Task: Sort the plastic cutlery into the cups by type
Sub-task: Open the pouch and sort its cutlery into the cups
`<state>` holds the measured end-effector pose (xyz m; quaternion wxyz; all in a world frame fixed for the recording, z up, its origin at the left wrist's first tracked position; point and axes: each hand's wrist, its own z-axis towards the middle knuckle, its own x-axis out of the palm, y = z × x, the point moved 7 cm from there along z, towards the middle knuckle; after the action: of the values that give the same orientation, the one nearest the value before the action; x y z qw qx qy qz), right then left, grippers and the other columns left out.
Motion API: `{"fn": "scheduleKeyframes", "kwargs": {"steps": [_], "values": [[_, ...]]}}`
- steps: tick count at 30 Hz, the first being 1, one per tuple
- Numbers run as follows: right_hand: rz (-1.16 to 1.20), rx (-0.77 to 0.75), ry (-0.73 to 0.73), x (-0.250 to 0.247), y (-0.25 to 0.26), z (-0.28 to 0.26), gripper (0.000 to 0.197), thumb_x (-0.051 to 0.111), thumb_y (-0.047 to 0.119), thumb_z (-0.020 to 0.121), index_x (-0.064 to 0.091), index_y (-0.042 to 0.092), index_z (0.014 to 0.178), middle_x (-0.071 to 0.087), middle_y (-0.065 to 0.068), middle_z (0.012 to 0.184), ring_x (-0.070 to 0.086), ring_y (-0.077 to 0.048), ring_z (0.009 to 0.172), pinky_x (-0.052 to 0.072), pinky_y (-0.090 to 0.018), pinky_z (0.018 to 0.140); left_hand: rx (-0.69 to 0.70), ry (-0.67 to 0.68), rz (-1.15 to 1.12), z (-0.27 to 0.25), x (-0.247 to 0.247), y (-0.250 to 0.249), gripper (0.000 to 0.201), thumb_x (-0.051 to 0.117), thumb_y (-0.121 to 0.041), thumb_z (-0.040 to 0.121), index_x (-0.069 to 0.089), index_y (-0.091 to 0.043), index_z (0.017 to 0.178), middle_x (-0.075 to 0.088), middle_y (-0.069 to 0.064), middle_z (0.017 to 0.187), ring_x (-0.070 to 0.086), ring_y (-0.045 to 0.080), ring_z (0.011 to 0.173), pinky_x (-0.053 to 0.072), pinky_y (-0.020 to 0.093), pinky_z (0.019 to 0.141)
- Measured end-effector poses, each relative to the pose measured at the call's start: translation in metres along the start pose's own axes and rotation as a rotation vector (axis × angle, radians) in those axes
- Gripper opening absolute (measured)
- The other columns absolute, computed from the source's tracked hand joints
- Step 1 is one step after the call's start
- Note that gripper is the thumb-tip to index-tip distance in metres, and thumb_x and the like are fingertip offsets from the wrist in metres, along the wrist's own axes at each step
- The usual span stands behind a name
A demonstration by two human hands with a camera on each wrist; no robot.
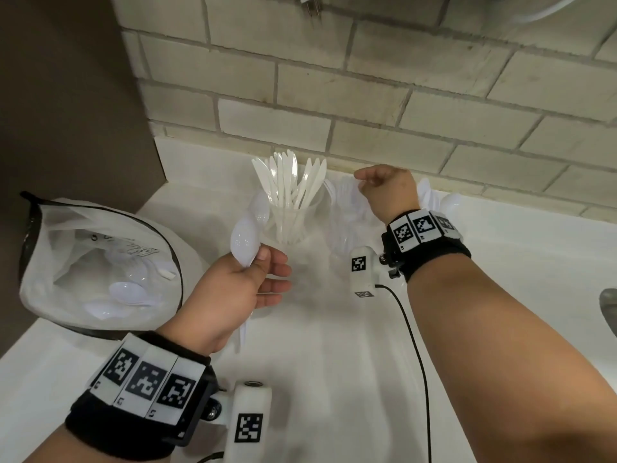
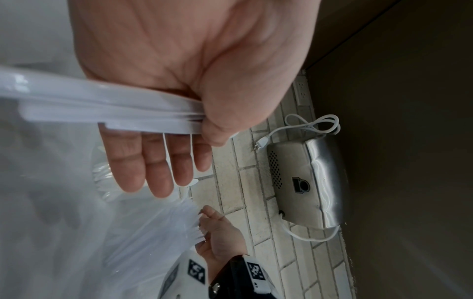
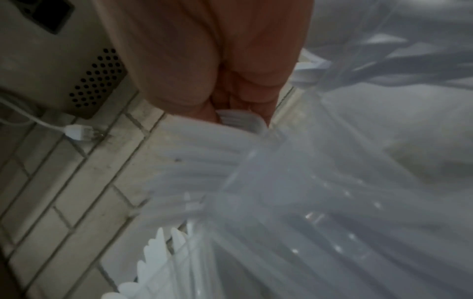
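My left hand [image 1: 267, 272] grips a bundle of white plastic spoons [image 1: 246, 237], thumb pressed on their handles [image 2: 102, 109], bowls pointing up beside the knife cup. That clear cup [image 1: 312, 212] holds several white knives [image 1: 287, 182]. Just right of it stands a clear cup of forks [image 1: 344, 208]. My right hand [image 1: 364, 182] hovers over it and pinches the head of a fork [image 3: 238, 119] between curled fingers. A third cup with spoons [image 1: 434, 198] is mostly hidden behind my right wrist.
An open plastic bag [image 1: 100, 262] with loose cutlery lies at the left on the white counter [image 1: 334, 345]. A tiled wall [image 1: 367, 95] rises close behind the cups. A silver appliance [image 2: 307, 182] with a white cord hangs on it. A metal rim [image 1: 609, 309] shows at the right edge.
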<state>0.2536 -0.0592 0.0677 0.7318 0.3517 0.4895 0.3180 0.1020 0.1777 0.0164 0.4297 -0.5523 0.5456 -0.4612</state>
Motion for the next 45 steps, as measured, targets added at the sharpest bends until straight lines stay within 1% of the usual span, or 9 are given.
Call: {"fn": "scheduleKeyframes", "kwargs": {"steps": [5,9,11,16,19,21,31,39,45], "values": [[-0.107,-0.03,-0.025,-0.001,0.002,-0.003,0.029,0.051,0.005,0.091,0.071,0.019,0.107,0.068,-0.004,0.115,0.055,-0.002,0.067,0.046,-0.016,0.066,0.001,0.02,-0.012,0.001,0.002,0.0,0.03,0.04,-0.023,0.101,0.063,-0.004,0.097,0.07,0.016,0.097,0.068,0.032,0.091,0.053,0.046,0.088],[-0.319,-0.083,0.106,0.007,0.013,-0.015,0.034,0.052,0.005,0.089,0.066,0.016,0.118,0.056,0.005,0.136,0.042,-0.014,0.135,0.033,-0.013,0.1,-0.022,0.038,-0.044,0.0,0.005,0.001,0.03,0.043,-0.024,0.099,0.062,-0.003,0.089,0.063,0.011,0.077,0.063,0.023,0.066,0.057,0.038,0.071],[-0.327,-0.186,0.05,0.001,0.039,-0.026,0.035,0.054,0.005,0.088,0.065,0.017,0.119,0.056,0.005,0.136,0.037,-0.012,0.138,0.028,-0.01,0.098,-0.029,0.039,-0.045,-0.001,0.007,-0.001,0.03,0.045,-0.026,0.099,0.062,-0.003,0.086,0.056,0.007,0.066,0.055,0.018,0.054,0.055,0.034,0.059],[0.251,-0.127,0.45,0.026,0.086,-0.084,0.036,0.075,0.019,0.08,0.064,0.027,0.113,0.066,0.002,0.114,0.066,-0.009,0.096,0.052,-0.029,0.094,-0.027,0.05,0.075,-0.001,0.012,-0.001,0.026,0.052,-0.034,0.094,0.059,-0.011,0.084,0.035,0.001,0.056,0.032,0.011,0.044,0.033,0.024,0.041],[0.162,-0.122,0.718,0.049,0.093,-0.118,0.072,0.082,0.035,0.069,0.046,0.04,0.131,0.053,0.003,0.127,0.064,-0.008,0.091,0.052,-0.027,0.092,0.057,0.121,0.167,-0.006,0.022,-0.01,0.006,0.058,-0.031,0.092,0.06,-0.036,0.089,0.045,-0.001,0.059,0.033,0.007,0.044,0.029,0.022,0.041],[-0.009,-0.125,0.707,0.053,0.09,-0.127,0.079,0.079,0.047,0.068,0.039,0.04,0.136,0.052,0.008,0.122,0.061,-0.005,0.083,0.05,-0.024,0.087,0.141,0.166,0.273,-0.007,0.027,-0.014,0.031,0.063,-0.027,0.09,0.054,-0.056,0.091,0.064,-0.003,0.078,0.042,0.0,0.042,0.033,0.016,0.041],[0.181,0.034,0.686,0.046,0.071,-0.152,0.006,0.058,0.02,0.093,0.052,0.019,0.094,0.061,-0.003,0.063,0.056,-0.017,0.052,0.046,-0.026,0.048,0.127,0.264,0.358,-0.013,0.048,-0.004,0.014,0.067,-0.007,0.083,0.054,-0.003,0.083,0.047,-0.017,0.049,0.039,-0.002,0.038,0.03,0.008,0.039],[0.108,0.011,0.332,-0.035,0.063,-0.115,0.011,0.049,0.021,0.097,0.049,0.026,0.087,0.058,-0.007,0.078,0.049,-0.014,0.056,0.043,-0.028,0.055,0.204,0.211,0.64,-0.016,0.039,-0.002,0.031,0.07,-0.04,0.079,0.055,-0.03,0.105,0.058,-0.007,0.098,0.058,0.005,0.088,0.048,0.026,0.079],[-0.287,-0.282,-0.307,-0.145,0.092,-0.071,0.014,0.048,0.017,0.096,0.051,0.008,0.106,0.056,-0.006,0.093,0.047,-0.014,0.077,0.033,-0.006,0.057,0.394,-0.554,1.007,-0.027,-0.033,-0.048,0.045,0.072,-0.04,0.072,0.057,-0.033,0.115,0.038,0.012,0.136,0.033,0.037,0.126,0.031,0.051,0.103]]}}
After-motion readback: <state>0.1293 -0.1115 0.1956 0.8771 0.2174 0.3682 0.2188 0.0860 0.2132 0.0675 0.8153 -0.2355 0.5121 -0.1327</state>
